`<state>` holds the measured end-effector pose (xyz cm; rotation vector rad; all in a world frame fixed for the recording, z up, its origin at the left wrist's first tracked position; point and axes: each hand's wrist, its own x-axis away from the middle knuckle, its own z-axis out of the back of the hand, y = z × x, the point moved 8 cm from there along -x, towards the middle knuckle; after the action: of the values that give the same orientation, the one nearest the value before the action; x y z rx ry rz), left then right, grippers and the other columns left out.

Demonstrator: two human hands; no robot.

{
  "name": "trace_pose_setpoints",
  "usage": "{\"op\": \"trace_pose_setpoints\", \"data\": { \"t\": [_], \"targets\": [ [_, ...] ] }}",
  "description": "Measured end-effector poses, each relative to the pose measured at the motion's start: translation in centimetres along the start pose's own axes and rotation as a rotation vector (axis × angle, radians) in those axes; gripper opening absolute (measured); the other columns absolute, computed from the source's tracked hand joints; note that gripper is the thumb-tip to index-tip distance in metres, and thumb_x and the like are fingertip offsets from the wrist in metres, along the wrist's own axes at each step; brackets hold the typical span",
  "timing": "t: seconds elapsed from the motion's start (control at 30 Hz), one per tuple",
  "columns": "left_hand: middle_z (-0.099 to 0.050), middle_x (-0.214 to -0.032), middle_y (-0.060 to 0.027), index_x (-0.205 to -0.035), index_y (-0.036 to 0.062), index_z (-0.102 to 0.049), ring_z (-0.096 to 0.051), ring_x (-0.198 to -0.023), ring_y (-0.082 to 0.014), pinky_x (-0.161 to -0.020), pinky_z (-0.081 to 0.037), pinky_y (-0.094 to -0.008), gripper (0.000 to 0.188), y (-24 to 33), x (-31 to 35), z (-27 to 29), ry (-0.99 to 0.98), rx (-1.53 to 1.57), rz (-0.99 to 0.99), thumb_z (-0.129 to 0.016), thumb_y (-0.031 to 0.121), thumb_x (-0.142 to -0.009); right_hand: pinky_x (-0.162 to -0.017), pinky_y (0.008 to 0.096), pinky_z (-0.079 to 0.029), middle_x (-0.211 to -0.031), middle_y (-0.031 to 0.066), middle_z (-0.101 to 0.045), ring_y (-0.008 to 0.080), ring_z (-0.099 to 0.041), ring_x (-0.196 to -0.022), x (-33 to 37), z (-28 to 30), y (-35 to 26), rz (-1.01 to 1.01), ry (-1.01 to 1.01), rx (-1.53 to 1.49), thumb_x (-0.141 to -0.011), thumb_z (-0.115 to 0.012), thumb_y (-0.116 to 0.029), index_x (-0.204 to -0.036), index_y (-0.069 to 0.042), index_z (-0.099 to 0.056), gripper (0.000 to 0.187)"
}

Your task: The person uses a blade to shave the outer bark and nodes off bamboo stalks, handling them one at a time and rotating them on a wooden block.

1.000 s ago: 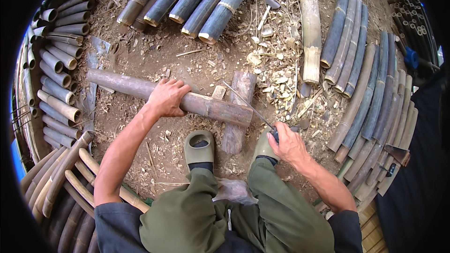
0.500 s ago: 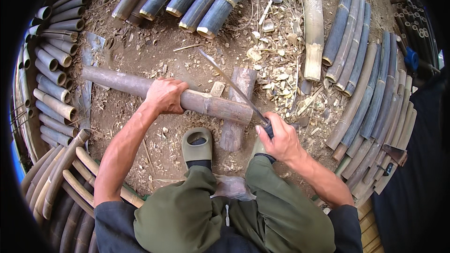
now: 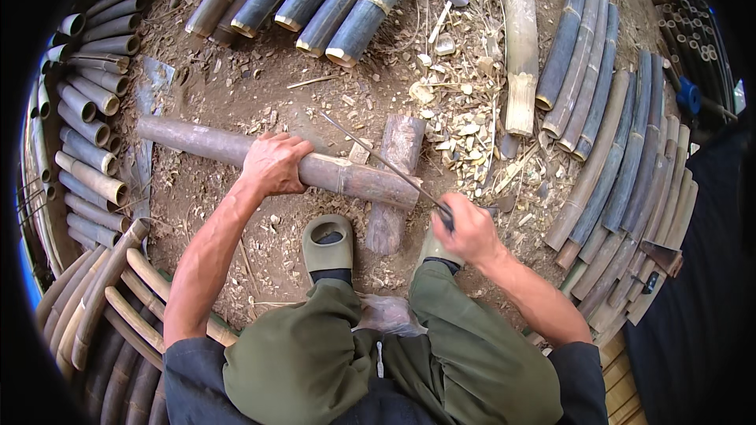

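A thick brown bamboo pole (image 3: 197, 138) lies slantwise before me, its right end resting across a short wooden block (image 3: 386, 228). My left hand (image 3: 272, 164) is wrapped over the pole's middle and holds it. In my right hand (image 3: 470, 232) is a machete (image 3: 376, 154), gripped by its dark handle. Its blade points up and to the left, passing over the pole's right end; whether it touches the bamboo I cannot tell. The blade appears thin, seen nearly edge-on.
Wood chips (image 3: 468, 142) litter the dirt around the block. Several dark bamboo lengths (image 3: 350, 27) lie at the far side, with more (image 3: 630, 165) at the right. A stack of cut bamboo (image 3: 94, 177) fills the left. My feet in clogs (image 3: 327, 248) are close to the block.
My right hand has tilted the machete, bringing its blade lower over the pole's end and its tip leftward. My left hand stays on the pole.
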<state>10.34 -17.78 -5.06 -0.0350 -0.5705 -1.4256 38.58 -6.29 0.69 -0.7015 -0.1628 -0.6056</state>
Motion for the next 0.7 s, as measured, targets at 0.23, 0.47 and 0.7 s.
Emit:
{"op": "trace_pose_setpoints", "data": {
  "t": [0.23, 0.47, 0.7],
  "targets": [
    [-0.066, -0.095, -0.0039, -0.104, 0.0152, -0.063, -0.064, -0.097, -0.0247, -0.089, -0.049, -0.0413, 0.057, -0.8, 1.2, -0.4, 0.075, -0.060, 0.036, -0.084, 0.031, -0.053, -0.054, 0.0391, -0.056, -0.079, 0.0203, -0.063, 0.0334, -0.068, -0.064, -0.9, 4.4, -3.6, 0.150, 0.211, -0.215, -0.095, -0.065, -0.024, -0.104, 0.002, -0.053, 0.031],
    [-0.066, -0.097, -0.0020, -0.106, 0.0166, -0.061, -0.064, -0.097, -0.0226, -0.090, -0.047, -0.0421, 0.056, 0.1, 1.7, 0.1, 0.329, -0.136, -0.021, -0.085, 0.027, -0.056, -0.053, 0.0425, -0.056, -0.078, 0.0228, -0.064, 0.0354, -0.070, -0.062, -0.5, -1.3, 3.8, -0.180, -0.236, -0.082, -0.095, -0.063, -0.022, -0.106, 0.003, -0.053, 0.029],
    [-0.066, -0.103, -0.0035, -0.107, 0.0135, -0.061, -0.063, -0.100, -0.0249, -0.096, -0.045, -0.0442, 0.057, 1.1, 3.3, 0.2, 0.531, -0.192, -0.025, -0.083, 0.029, -0.057, -0.050, 0.0443, -0.056, -0.079, 0.0207, -0.065, 0.0322, -0.068, -0.060, 0.4, 3.5, -2.3, 0.288, 0.358, -0.234, -0.095, -0.064, -0.020, -0.107, 0.003, -0.056, 0.028]
  ]
}}
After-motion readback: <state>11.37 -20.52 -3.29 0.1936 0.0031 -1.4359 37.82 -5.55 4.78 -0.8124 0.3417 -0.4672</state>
